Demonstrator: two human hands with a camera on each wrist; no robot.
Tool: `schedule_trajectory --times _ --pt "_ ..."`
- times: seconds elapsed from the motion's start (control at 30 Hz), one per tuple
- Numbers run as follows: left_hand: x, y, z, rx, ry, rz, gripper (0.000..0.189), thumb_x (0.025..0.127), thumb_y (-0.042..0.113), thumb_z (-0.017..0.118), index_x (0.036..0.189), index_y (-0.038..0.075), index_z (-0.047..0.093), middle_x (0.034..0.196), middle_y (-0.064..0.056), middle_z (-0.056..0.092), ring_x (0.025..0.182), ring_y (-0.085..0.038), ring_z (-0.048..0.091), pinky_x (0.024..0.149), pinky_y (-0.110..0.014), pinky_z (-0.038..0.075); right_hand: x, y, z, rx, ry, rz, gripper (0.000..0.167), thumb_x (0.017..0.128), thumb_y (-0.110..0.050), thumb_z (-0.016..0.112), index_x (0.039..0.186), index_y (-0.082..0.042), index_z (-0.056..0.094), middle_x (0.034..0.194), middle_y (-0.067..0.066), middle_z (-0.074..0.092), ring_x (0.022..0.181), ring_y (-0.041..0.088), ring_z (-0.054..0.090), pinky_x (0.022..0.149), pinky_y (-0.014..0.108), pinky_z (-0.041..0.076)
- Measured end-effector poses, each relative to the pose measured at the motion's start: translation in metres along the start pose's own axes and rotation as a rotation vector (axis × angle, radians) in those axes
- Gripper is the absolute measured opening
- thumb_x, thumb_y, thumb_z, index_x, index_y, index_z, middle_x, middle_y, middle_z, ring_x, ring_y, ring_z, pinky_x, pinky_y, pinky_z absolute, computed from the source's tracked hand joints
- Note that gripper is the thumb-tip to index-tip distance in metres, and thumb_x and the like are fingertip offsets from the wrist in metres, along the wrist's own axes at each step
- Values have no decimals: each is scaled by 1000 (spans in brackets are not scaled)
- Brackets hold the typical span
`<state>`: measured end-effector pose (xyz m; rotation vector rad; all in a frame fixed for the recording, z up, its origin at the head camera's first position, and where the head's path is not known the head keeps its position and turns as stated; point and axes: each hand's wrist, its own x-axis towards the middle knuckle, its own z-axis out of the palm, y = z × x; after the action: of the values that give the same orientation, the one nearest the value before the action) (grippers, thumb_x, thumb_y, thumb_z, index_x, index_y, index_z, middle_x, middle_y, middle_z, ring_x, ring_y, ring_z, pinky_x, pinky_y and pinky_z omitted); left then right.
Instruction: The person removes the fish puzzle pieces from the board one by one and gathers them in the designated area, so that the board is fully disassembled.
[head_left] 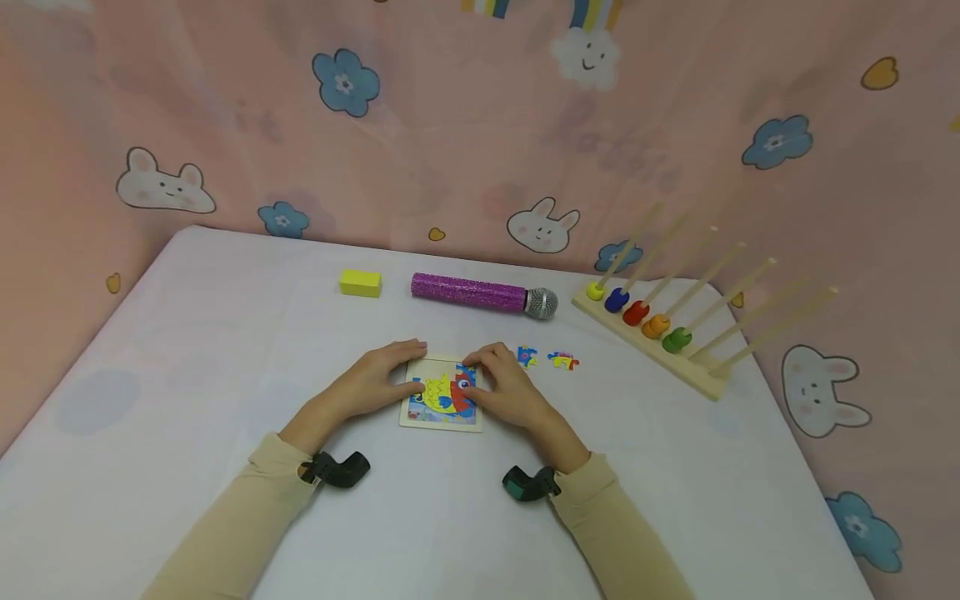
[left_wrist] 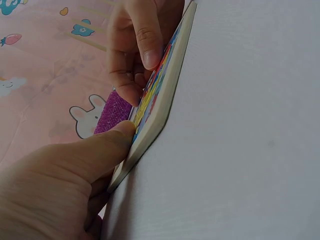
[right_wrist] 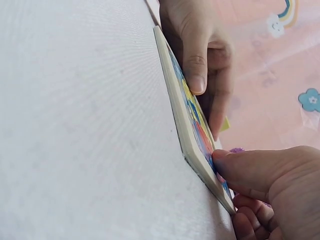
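A small wooden jigsaw puzzle board (head_left: 441, 427) lies in front of me, with a yellow, red and blue fish picture in its frame. My left hand (head_left: 372, 382) holds its left side, thumb on the picture and fingers along the far edge. On the right side my right hand (head_left: 513, 390) grips the board, its thumb (right_wrist: 235, 167) on the picture by the fish's red head and its fingers curled at the far right edge. Two loose puzzle pieces lie just beyond the right hand, a blue piece (head_left: 527, 357) and a multicoloured piece (head_left: 563, 361).
Behind the board lies a purple glittery microphone (head_left: 472, 292), with a yellow block (head_left: 361, 283) to its left. A wooden peg rack (head_left: 652, 343) with coloured beads stands at the back right. A pink patterned cloth (head_left: 450, 125) hangs behind the white table (head_left: 187, 350).
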<state>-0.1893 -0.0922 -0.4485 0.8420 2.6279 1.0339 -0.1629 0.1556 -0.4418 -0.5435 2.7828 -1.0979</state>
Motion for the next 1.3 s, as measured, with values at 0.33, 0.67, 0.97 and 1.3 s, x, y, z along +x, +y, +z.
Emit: schedule_trajectory --times 0.33,0.67,0.97,1.3 --pt "2 -1 1 -8 8 31 60 88 32 68 140 9 47 148 -10 42 138 -28 36 114 -46 31 -1 -1 -4 29 -21 22 36 85 -19 71 116 -6 58 119 11 49 111 24 46 103 41 42" --pt "6 -4 2 -11 1 53 61 88 33 68 140 9 47 148 -9 42 139 -26 35 115 -43 31 0 2 -4 67 2 -13 37 84 -16 71 116 -4 55 120 13 51 108 24 47 100 42 44" --pt "5 -4 3 -13 -13 24 61 88 34 67 140 10 47 149 -7 41 140 -24 35 115 -42 31 -1 5 -3 99 35 -10 36 85 -14 71 117 -5 59 119 11 55 110 25 52 100 43 47" --pt "4 -1 1 -9 -28 -10 61 89 33 67 141 10 46 150 -7 40 140 -24 33 116 -41 29 -1 8 -2 142 55 15 32 87 -9 67 118 -6 62 118 11 58 110 25 55 99 42 49"
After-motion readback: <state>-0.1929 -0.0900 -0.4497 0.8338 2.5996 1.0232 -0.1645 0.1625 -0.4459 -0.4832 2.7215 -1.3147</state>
